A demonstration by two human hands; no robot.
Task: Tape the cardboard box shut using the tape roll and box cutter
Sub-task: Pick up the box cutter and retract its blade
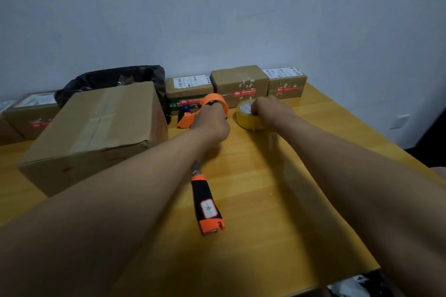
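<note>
A large brown cardboard box (96, 132) sits on the left of the wooden table (277, 200), its top flaps closed with a pale strip of tape along the seam. My left hand (212, 120) grips an orange tape dispenser (193, 113) beside the box. Just to the right, my right hand (270, 109) holds a yellowish tape roll (246, 118) that lies on the table. An orange and black box cutter (206, 202) lies between my forearms, blade end pointing away from me.
Three small taped parcels (239, 84) with labels stand in a row against the wall. A black plastic bag (115, 79) sits behind the large box. More parcels (31, 113) lie at the far left. The table's front edge runs at lower right.
</note>
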